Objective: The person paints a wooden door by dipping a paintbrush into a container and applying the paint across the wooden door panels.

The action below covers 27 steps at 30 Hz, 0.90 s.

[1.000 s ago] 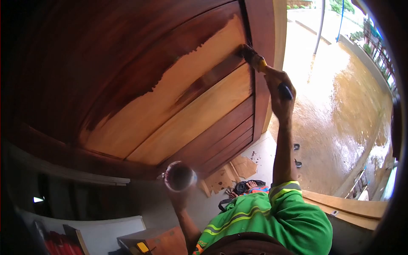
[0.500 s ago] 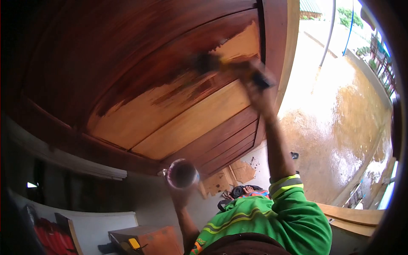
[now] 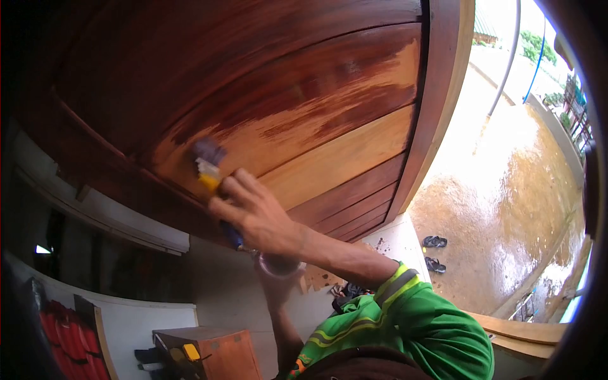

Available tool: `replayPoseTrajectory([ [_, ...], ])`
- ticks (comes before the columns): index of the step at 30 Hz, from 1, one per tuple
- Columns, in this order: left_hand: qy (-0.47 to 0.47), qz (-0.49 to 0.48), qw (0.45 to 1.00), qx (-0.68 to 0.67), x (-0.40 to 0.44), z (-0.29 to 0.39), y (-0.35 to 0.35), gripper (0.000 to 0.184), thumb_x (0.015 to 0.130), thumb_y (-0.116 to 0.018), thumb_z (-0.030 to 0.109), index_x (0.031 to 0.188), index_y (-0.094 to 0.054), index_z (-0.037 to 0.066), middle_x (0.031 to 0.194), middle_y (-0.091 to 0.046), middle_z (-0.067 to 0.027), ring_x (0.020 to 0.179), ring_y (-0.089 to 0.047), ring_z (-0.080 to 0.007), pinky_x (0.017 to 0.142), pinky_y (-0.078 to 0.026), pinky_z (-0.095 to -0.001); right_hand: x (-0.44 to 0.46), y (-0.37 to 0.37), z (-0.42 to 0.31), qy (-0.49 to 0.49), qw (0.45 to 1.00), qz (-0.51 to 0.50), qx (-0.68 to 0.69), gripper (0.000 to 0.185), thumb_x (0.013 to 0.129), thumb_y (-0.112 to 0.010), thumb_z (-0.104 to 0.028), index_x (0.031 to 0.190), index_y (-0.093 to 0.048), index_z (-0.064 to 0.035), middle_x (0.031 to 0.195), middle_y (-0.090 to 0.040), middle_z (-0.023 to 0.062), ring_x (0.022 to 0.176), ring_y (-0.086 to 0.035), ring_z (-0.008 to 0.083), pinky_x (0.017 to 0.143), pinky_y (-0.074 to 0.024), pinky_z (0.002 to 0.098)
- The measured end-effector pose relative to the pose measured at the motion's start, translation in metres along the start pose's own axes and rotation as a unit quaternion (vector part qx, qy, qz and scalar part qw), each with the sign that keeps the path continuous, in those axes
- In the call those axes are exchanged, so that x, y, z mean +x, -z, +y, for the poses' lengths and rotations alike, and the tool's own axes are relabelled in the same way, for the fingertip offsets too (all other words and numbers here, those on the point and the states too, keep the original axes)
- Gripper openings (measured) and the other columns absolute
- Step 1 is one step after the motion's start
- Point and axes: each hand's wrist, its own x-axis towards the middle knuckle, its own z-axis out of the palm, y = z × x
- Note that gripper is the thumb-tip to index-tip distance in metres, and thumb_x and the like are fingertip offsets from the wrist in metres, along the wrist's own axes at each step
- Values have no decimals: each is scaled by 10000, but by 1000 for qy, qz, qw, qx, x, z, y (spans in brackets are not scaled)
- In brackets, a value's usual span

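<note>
Notably, the flat paintbrush with dark bristles, a pale metal ferrule and a yellow-and-blue handle (image 3: 208, 167) now lies at the left end of the upper pale wooden strip (image 3: 296, 138), having crossed from the strip's right end. The right hand (image 3: 254, 212) closes its fingers round the brush handle; the bristles are blurred, so whether they touch the wood cannot be told. Along the strip, dark streaks now cover much of the pale area seen a second ago, leaving ragged bare wood chiefly along its middle and at the left end. Coverage of this strip is thus judged well advanced but uneven, whereas the lower pale strip (image 3: 354, 158) remains bare within the dark reddish-brown panelled wooden surface (image 3: 221, 69). The left hand (image 3: 273, 292), blurred, grips the round, pale-rimmed container (image 3: 280, 266) from below, just beneath the right wrist, which partly hides it.
</note>
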Motion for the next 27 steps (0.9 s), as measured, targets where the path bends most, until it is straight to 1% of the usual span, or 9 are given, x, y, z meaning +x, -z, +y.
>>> replayPoseTrajectory([
  [3,10,8,999,-48,0,6,2,934,568,-932,109,1382,-485,14,1312,-583,-138,1207,-573,-249,1045,-456,-418,9,40,2,-49,993,-47,99,332,703,-745,-64,1017,-647,-111,1055,-538,149,1025,-525,341,891,-479,434],
  [5,5,-17,999,-46,5,15,2,894,578,-932,112,1361,-511,21,1265,-618,-117,1169,-593,-239,1044,-456,-407,4,100,51,-62,996,-54,24,212,767,-714,-1,951,-640,-79,969,-587,131,978,-575,329,849,-492,418],
  [7,0,-41,998,-47,15,19,-3,846,594,-929,114,1338,-537,28,1225,-644,-97,1136,-608,-230,1042,-457,-398,1,181,78,-126,991,28,-29,195,849,-669,-6,1037,-679,-54,907,-659,112,820,-653,263,743,-515,359],
  [10,-10,-55,998,-31,14,5,-3,769,644,-915,115,1320,-557,37,1211,-656,-83,1119,-615,-218,1044,-454,-392,-25,288,128,-155,976,134,-79,211,1011,-581,-111,1166,-684,-13,1100,-703,111,968,-673,175,845,-540,319],
  [16,-41,-43,998,1,16,9,-26,737,669,-903,113,1317,-559,37,1208,-656,-83,1108,-622,-210,1008,-481,-386,-6,336,98,-151,962,195,-121,237,969,-647,-91,1184,-679,5,1105,-704,113,972,-665,172,814,-536,330],
  [19,-37,-66,997,-2,21,22,-39,735,670,-904,114,1315,-561,37,1207,-656,-83,1105,-624,-209,1001,-486,-384,-22,344,145,-27,966,81,-244,250,900,-699,-5,1149,-694,-27,1051,-692,100,956,-660,203,810,-542,356],
  [22,-29,-74,997,2,20,25,-43,733,670,-904,116,1313,-562,37,1206,-656,-83,1102,-626,-208,993,-491,-383,-74,332,158,-101,968,-27,-230,315,837,-706,47,1130,-704,-68,874,-633,62,836,-586,237,751,-525,389],
  [25,-19,-81,997,3,19,29,-47,731,671,-905,117,1312,-564,37,1205,-656,-83,1099,-627,-207,986,-496,-381,-103,341,150,-182,957,-98,-204,343,834,-726,26,1145,-713,-119,1000,-699,52,973,-661,228,781,-547,369],
  [27,-15,-86,996,-2,22,35,-52,729,671,-905,118,1310,-565,37,1204,-656,-83,1097,-628,-206,981,-499,-380,-82,359,134,-200,960,-118,-156,241,866,-726,-15,1088,-727,-109,1045,-734,82,901,-701,211,819,-593,380],
])
